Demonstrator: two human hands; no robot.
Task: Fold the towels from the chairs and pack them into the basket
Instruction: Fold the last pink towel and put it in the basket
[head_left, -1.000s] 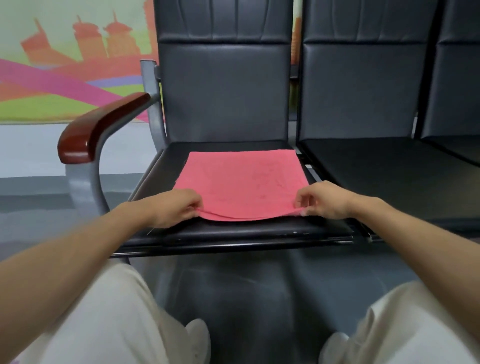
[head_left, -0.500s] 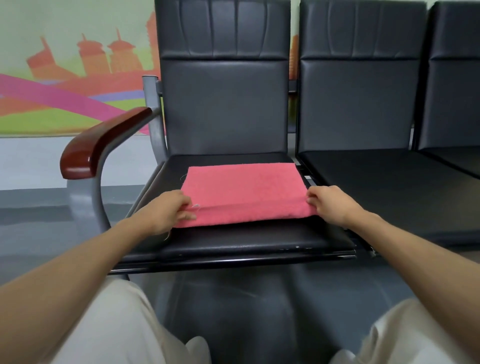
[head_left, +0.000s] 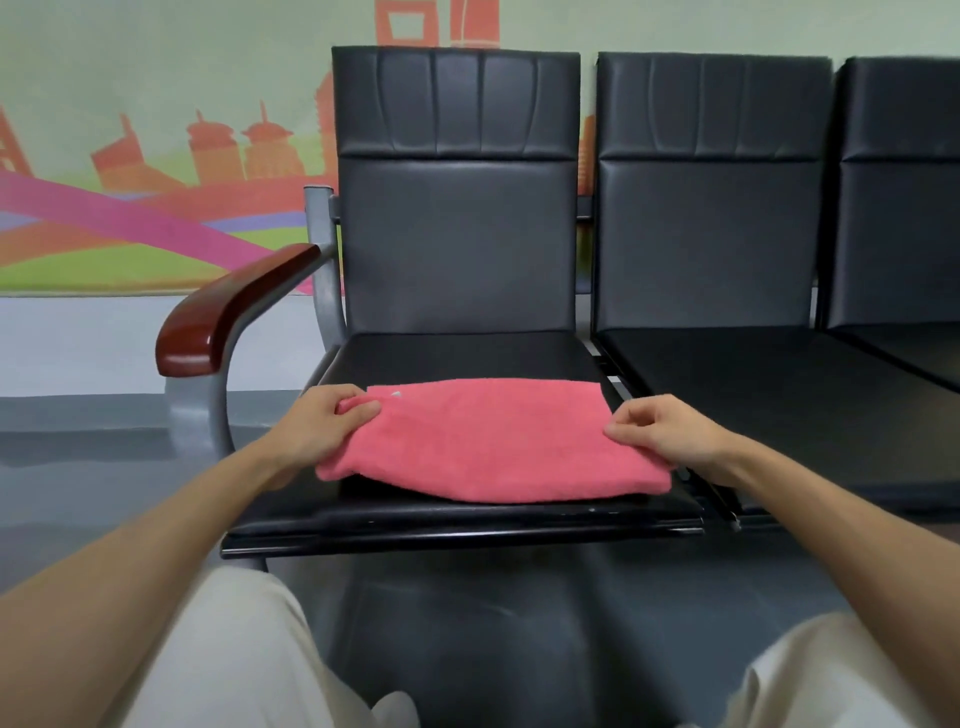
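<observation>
Left grip (head_left: 330, 423) is curled over the left end of the pink towel (head_left: 493, 441), fingers on top of the cloth. Right grip (head_left: 662, 434) pinches the right end between thumb and fingertips. The pink towel lies folded across the front half of the chair seat (head_left: 467, 353), its near fold close to the seat's front edge.

Risks now: that right pinch looks shallow, so I judge a lift could catch only the top layer and let the fold drop open. An uneven pull could skew the edges. A slide forward could tip it off the front edge onto the floor (head_left: 78, 441). No basket in view.

A small white tag (head_left: 395, 395) shows beside the left grip, too small to read. The wall mural (head_left: 156, 208) shows no legible words.
</observation>
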